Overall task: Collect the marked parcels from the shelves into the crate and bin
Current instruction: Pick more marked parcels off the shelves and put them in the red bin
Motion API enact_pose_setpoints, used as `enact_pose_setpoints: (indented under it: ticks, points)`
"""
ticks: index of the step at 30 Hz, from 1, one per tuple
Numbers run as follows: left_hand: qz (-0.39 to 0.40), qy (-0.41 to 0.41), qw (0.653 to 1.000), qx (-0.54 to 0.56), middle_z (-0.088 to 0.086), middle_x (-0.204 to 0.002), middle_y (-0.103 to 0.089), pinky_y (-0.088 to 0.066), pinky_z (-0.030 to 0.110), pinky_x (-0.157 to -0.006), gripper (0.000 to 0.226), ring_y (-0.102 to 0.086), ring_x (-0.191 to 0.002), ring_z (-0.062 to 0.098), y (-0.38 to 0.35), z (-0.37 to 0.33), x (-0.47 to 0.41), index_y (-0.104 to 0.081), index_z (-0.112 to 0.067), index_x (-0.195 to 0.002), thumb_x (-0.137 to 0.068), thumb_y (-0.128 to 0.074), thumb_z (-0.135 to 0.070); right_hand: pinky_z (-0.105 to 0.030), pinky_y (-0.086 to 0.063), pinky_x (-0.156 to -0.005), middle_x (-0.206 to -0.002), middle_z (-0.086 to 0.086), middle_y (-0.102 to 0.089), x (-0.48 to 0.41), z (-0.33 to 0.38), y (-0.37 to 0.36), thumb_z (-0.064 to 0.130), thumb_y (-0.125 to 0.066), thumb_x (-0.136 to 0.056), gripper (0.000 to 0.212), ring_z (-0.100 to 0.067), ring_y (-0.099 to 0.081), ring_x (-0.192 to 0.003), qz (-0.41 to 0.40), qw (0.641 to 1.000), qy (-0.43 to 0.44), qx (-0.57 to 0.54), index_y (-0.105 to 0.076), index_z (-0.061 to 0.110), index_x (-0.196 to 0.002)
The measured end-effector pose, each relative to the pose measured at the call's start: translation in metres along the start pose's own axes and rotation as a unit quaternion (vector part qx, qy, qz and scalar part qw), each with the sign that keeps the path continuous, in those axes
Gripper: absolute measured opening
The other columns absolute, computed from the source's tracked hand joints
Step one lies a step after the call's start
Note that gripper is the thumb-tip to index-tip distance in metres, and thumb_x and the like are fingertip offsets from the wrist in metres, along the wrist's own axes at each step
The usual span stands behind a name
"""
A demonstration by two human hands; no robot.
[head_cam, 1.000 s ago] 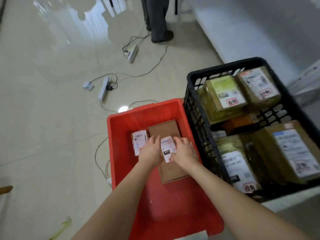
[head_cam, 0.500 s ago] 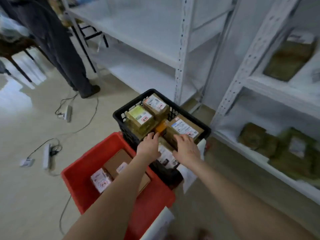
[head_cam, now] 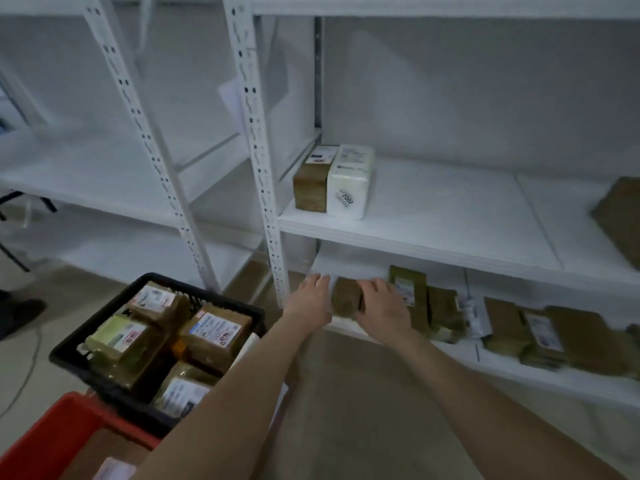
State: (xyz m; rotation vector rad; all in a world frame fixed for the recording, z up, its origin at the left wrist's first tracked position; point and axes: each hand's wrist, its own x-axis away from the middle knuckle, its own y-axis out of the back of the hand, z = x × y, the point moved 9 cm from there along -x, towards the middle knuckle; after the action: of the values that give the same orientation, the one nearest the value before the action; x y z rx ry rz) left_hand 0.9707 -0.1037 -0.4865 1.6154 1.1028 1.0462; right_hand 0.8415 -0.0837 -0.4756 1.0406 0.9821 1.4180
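- Red bin (head_cam: 52, 431): cut off by the bottom and left edges, contents mostly out of view.
- Black crate (head_cam: 93, 318): near corner hidden behind the left forearm (head_cam: 242, 393); parcel labels too blurred to read.
- Small brown parcel (head_cam: 344, 296), lowest shelf: right side covered by the right hand (head_cam: 381, 306); grip not discernible.
- Lowest-shelf parcels (head_cam: 554, 334), further right: smeared, outlines merging.
- Brown parcel (head_cam: 623, 216), middle shelf: cropped by the right edge.
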Motion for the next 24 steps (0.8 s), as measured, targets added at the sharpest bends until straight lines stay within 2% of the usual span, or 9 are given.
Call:
enact_pose_setpoints:
  ticks: [3,6,10,13,16,20,24]
  points:
    - [-0.017,-0.017,0.999,-0.021,0.004,-0.156,-0.019,-0.037,0.040,-0.106,0.077,-0.030,-0.139,0.027,0.010,-0.060,-0.017,-0.016,-0.017,-0.151,-0.089,-0.061,-0.022,-0.038,-0.037,-0.105,-0.145,-0.005,-0.034,0.003,-0.049,0.035,0.031,-0.057,-0.090,0.059,-0.026,-0.034,-0.131,-0.019,1.000,-0.010,0.003,-0.033,0.022,-0.143]
    - [-0.022,-0.029,0.999,-0.009,0.004,-0.154,-0.020,-0.043,0.041,-0.100,0.077,-0.035,-0.135,0.026,0.017,-0.108,-0.026,-0.018,-0.016,-0.150,-0.087,-0.062,-0.023,-0.036,-0.040,-0.101,-0.140,-0.006,-0.039,0.001,-0.089,0.065,0.029,-0.055,-0.089,0.052,-0.026,-0.037,-0.126,-0.036,0.999,-0.015,0.005,-0.039,0.020,-0.137]
    - [-0.039,-0.036,0.999,-0.004,0.004,-0.157,-0.014,-0.042,0.040,-0.100,0.078,-0.033,-0.137,0.026,0.032,-0.135,-0.042,-0.015,-0.017,-0.152,-0.089,-0.060,-0.028,-0.037,-0.040,-0.104,-0.144,-0.006,-0.035,-0.013,-0.115,0.086,0.028,-0.057,-0.090,0.057,-0.026,-0.035,-0.129,-0.045,0.999,-0.021,-0.018,-0.035,0.021,-0.142]
    - [-0.069,-0.022,0.997,0.031,0.006,-0.157,-0.017,-0.039,0.042,-0.105,0.075,-0.030,-0.139,0.026,0.052,-0.133,-0.064,-0.017,-0.016,-0.151,-0.091,-0.057,-0.034,-0.036,-0.039,-0.106,-0.148,-0.004,-0.032,-0.032,-0.116,0.091,0.029,-0.057,-0.092,0.059,-0.024,-0.034,-0.132,-0.055,0.998,-0.019,-0.037,-0.032,0.023,-0.145]
    - [-0.138,-0.008,0.986,0.090,0.008,-0.154,-0.024,-0.039,0.043,-0.106,0.068,-0.032,-0.137,0.026,0.086,-0.122,-0.092,-0.022,-0.013,-0.150,-0.094,-0.052,-0.038,-0.036,-0.039,-0.105,-0.150,-0.004,-0.032,-0.062,-0.113,0.091,0.033,-0.055,-0.094,0.060,-0.024,-0.035,-0.133,-0.057,0.992,-0.028,-0.105,-0.030,0.022,-0.147]
    - [-0.230,0.031,0.963,0.134,0.011,-0.154,-0.025,-0.038,0.045,-0.106,0.066,-0.034,-0.137,0.030,0.132,-0.087,-0.142,-0.019,-0.011,-0.150,-0.097,-0.047,-0.038,-0.038,-0.037,-0.106,-0.150,-0.008,-0.031,-0.117,-0.100,0.093,0.040,-0.056,-0.093,0.068,-0.027,-0.036,-0.133,-0.047,0.983,-0.030,-0.176,-0.024,0.021,-0.150]
    - [-0.224,0.092,0.955,0.171,0.014,-0.156,-0.021,-0.031,0.044,-0.112,0.070,-0.027,-0.141,0.030,0.152,-0.039,-0.203,-0.015,-0.010,-0.151,-0.096,-0.048,-0.037,-0.034,-0.032,-0.107,-0.151,-0.010,-0.030,-0.186,-0.079,0.098,0.040,-0.060,-0.091,0.076,-0.025,-0.036,-0.136,-0.028,0.957,-0.047,-0.285,-0.019,0.018,-0.152]
